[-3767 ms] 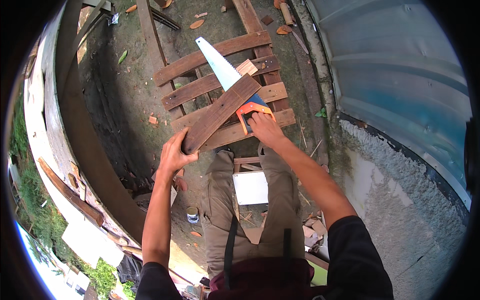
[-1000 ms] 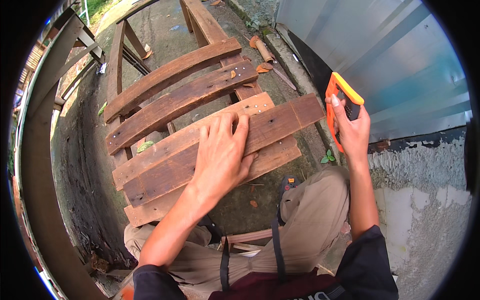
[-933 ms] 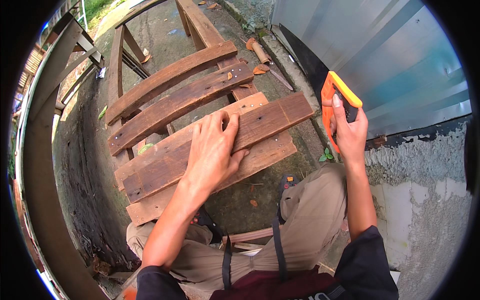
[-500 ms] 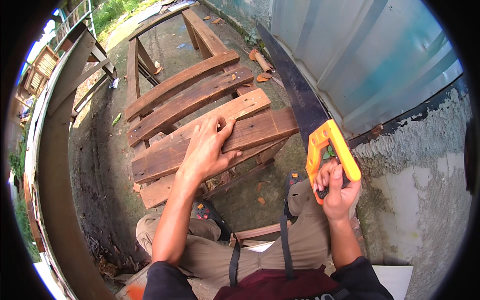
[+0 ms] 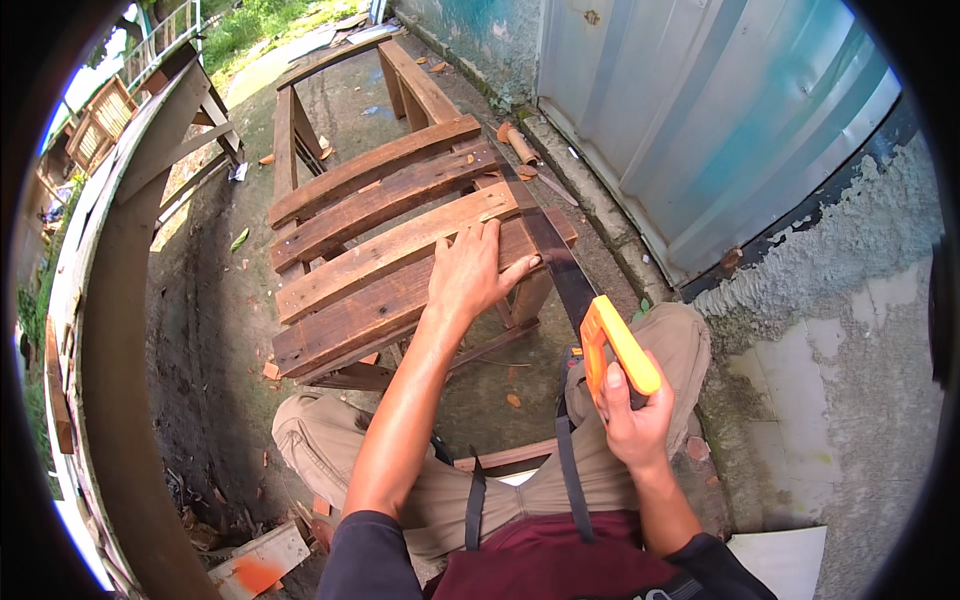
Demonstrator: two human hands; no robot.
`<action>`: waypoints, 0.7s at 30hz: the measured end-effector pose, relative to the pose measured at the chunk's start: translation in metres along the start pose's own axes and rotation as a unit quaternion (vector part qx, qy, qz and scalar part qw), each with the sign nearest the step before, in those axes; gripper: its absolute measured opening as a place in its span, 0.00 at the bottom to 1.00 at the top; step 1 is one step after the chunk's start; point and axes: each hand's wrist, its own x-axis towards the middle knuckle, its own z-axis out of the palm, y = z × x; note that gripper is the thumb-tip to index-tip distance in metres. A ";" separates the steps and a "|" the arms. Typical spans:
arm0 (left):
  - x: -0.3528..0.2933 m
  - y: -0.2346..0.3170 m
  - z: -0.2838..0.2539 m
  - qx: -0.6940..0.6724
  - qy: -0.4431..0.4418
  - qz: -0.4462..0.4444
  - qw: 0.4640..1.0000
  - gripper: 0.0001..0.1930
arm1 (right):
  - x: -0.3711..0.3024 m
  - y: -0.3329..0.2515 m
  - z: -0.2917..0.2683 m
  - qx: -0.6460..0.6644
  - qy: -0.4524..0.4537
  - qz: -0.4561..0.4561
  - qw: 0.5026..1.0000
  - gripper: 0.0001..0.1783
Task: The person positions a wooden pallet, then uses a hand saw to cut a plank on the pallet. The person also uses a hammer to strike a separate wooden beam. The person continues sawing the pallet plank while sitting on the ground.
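Spread fingers of my left hand (image 5: 470,270) press on a brown wooden plank (image 5: 370,318), the nearest large slat of a slatted wooden frame (image 5: 385,205). Its thumb points right, close beside the blade. My right hand (image 5: 640,420) is closed around the yellow-orange handle of a handsaw (image 5: 618,345). The long dark blade slants away to the upper left, across the plank's right end; a short end piece shows to the right of it. Whether the teeth are in the wood cannot be made out.
A ribbed metal sheet (image 5: 690,130) and a rough plastered wall (image 5: 830,250) stand close on the right. A tall wooden structure (image 5: 115,330) runs along the left. Dry leaves and a broken clay-coloured pipe (image 5: 517,143) lie on the ground. My knee is just below the plank's right end.
The saw has moved left and down from beside the frame onto the plank's right end. My left hand has slid right along the plank, its thumb now close to the blade.
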 end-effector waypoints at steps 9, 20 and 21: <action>-0.022 -0.013 -0.007 -0.021 0.019 0.025 0.999 0.39 | -0.028 -0.016 -0.004 -0.005 -0.017 0.024 1.000 0.12; -0.005 0.005 0.000 -0.048 0.088 -0.106 0.989 0.30 | -0.028 -0.027 0.001 -0.127 -0.026 -0.044 0.991 0.12; -0.005 0.005 0.000 -0.046 0.090 -0.102 0.990 0.30 | -0.026 -0.027 0.004 -0.128 -0.022 -0.051 0.990 0.12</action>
